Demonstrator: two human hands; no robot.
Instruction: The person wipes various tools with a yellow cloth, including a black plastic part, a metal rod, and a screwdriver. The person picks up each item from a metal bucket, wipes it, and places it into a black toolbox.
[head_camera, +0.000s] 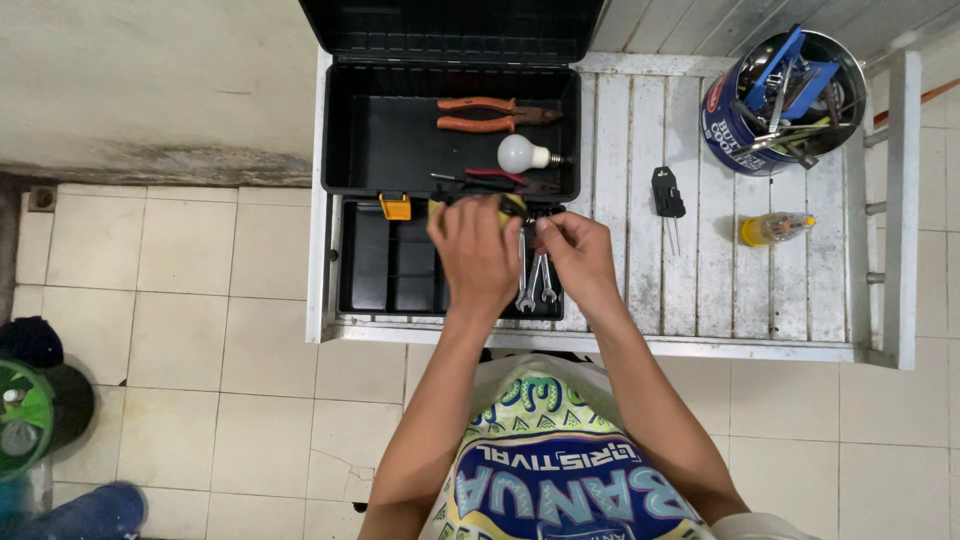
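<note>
Wrenches (533, 275) sit pinched in right hand (578, 258)'s grip; left hand (478, 255) clasps something yellow, near bulb (522, 153) and pliers (492, 114).

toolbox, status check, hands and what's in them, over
Left hand grips a yellow-green tool over the toolbox. Right hand fingers at wrenches. Pliers, bulb in the box.

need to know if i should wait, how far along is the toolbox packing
Partway. Already in the black toolbox: orange pliers, a light bulb, spanners. In hand: left hand and right hand hold something yellow-green over the tray. Left out: black plug, yellow tool, tin of tools.
</note>
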